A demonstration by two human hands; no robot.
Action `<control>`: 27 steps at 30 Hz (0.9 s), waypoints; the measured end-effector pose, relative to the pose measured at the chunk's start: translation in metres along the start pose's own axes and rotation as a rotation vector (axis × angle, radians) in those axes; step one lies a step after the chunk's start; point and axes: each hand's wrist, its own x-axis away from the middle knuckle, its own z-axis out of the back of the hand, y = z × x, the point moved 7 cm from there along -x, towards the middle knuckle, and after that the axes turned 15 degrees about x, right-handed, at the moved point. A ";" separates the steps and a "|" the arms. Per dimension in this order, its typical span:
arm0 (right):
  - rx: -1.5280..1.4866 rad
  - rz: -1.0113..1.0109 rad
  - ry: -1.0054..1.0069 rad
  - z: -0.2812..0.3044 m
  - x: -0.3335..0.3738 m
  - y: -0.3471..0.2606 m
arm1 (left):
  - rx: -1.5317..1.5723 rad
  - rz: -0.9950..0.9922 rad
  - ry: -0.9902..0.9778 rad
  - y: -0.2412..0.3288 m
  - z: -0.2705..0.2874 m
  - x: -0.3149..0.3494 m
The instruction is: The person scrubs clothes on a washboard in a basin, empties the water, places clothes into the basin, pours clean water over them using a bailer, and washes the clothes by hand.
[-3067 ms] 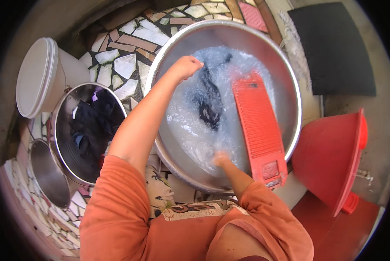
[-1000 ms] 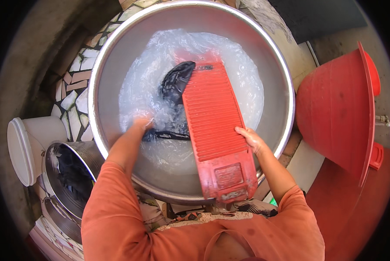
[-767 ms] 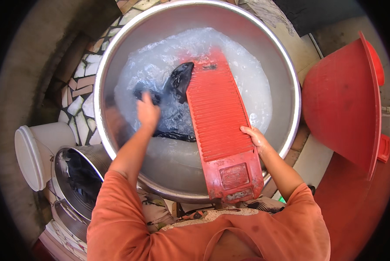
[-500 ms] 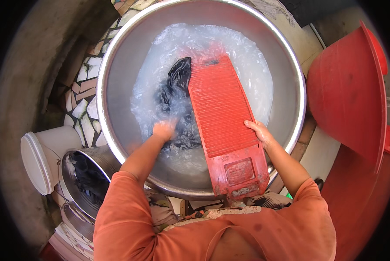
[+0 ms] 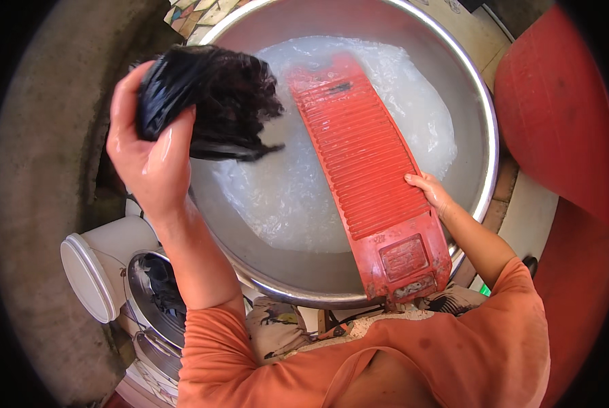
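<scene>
My left hand [image 5: 151, 153] is raised over the left rim of a large metal basin [image 5: 478, 122], its fingers closed round a wet black cloth [image 5: 230, 102]. The cloth hangs out to the right of the hand, clear of the water; what kind of garment it is I cannot tell. A red ridged washboard [image 5: 359, 156] slants in the basin, its far end in the cloudy, sudsy water [image 5: 277, 204] and its near end on the front rim. My right hand [image 5: 432, 190] grips the washboard's right edge, thumb on top and the other fingers hidden beneath.
To the left stand a white lidded bucket [image 5: 107, 265] and a metal pot [image 5: 138, 272] with dark cloth in it. A big red tub [image 5: 556, 115] leans at the right. A grey wall [image 5: 39, 204] runs along the left side.
My left hand has come up out of the water with the black cloth, moving up and to the left. My right hand still holds the washboard's edge.
</scene>
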 end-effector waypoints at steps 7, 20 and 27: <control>-0.027 -0.021 0.013 -0.004 0.009 -0.007 | -0.461 -0.127 -0.311 -0.048 -0.030 0.016; 0.378 0.133 0.202 0.012 0.011 -0.035 | -0.942 0.149 -0.901 -0.249 -0.062 0.254; 0.434 0.842 -0.298 -0.060 0.082 -0.188 | -1.125 0.284 -1.099 -0.273 -0.029 0.282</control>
